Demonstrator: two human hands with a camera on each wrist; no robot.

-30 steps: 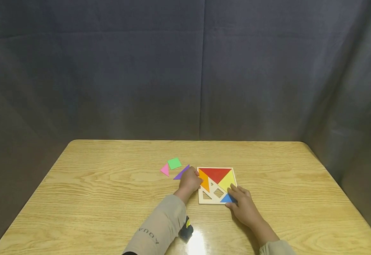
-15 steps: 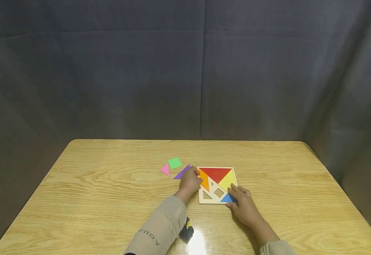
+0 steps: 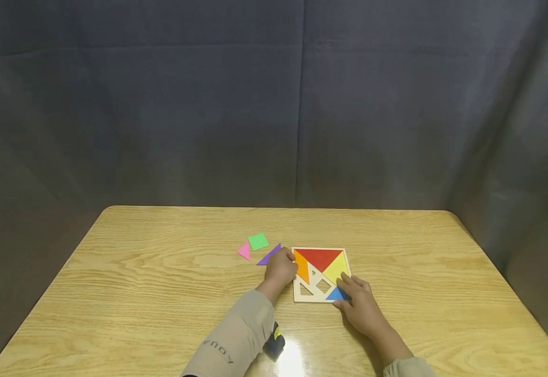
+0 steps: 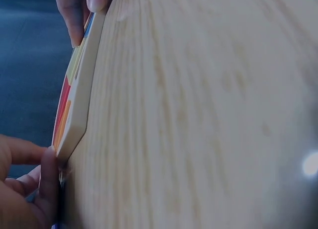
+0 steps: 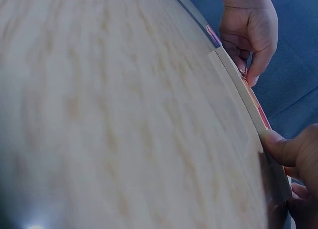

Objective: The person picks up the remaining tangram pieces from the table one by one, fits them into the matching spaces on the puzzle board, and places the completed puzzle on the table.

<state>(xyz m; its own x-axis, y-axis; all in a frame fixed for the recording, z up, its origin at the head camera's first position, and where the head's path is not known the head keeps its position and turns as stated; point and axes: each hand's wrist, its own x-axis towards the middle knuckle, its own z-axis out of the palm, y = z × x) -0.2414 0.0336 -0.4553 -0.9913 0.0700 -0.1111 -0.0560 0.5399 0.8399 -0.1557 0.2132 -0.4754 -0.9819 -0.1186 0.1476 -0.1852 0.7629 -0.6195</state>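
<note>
Pale wood is noted in the board (image 3: 318, 300), which is laid flat on the surface (image 3: 137, 293), right of centre in the head view, between the two hands.

Four pieces are seated in it. The red piece (image 3: 318, 258) is set along the far edge, the yellow piece (image 3: 336, 269) along the right edge, the orange piece (image 3: 302, 266) along the left edge, and the blue piece (image 3: 336, 294) in the near right corner. Three openings are seen in the bare wood: two triangular, one square and turned on its point.

The board's left edge, beside the orange piece, is pinched between the thumb and curled fingers of the left hand (image 3: 280, 267). The near right corner is clamped by the right hand (image 3: 358, 305): the thumb is placed against the near edge, by the blue piece, and the fingers are rested over the right side, by the yellow piece.

Three loose pieces are found to the left of the board. The purple piece (image 3: 268, 256) is partly covered by the left hand; whether it is touched cannot be told. The green piece (image 3: 258, 241) is located farther off, with the pink piece (image 3: 244, 251) just beside it.

Lettering is printed on the left sleeve (image 3: 238, 330). A dark cloth (image 3: 208, 115) is hung behind the surface, and glare is reflected near its front.
</note>
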